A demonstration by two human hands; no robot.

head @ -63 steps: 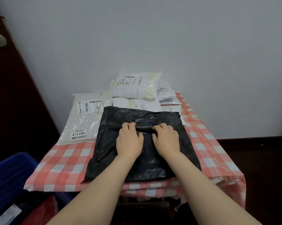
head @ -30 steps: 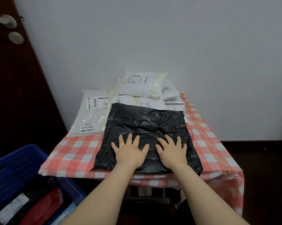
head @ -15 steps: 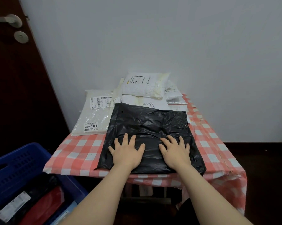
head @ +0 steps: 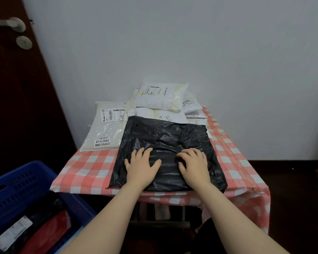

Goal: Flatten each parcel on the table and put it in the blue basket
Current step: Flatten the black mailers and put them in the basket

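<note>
One black parcel (head: 165, 143): lies flat under both hands.
Left hand (head: 141, 167): splayed, pressing it.
Right hand (head: 194, 165): fingertips bent on it; pinch unclear.
Table (head: 85, 167): parcel reaches near edge; slick film may slide off if pressure pulls back.
White parcels (head: 107, 129): at least four, piled behind.
Blue basket (head: 22, 182): one, low left.

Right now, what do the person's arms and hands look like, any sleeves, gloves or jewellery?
The left forearm and right forearm are bare up to the frame edge, no sleeves in view. The left hand and right hand are ungloved, with no rings, watch or bracelet visible.
</note>
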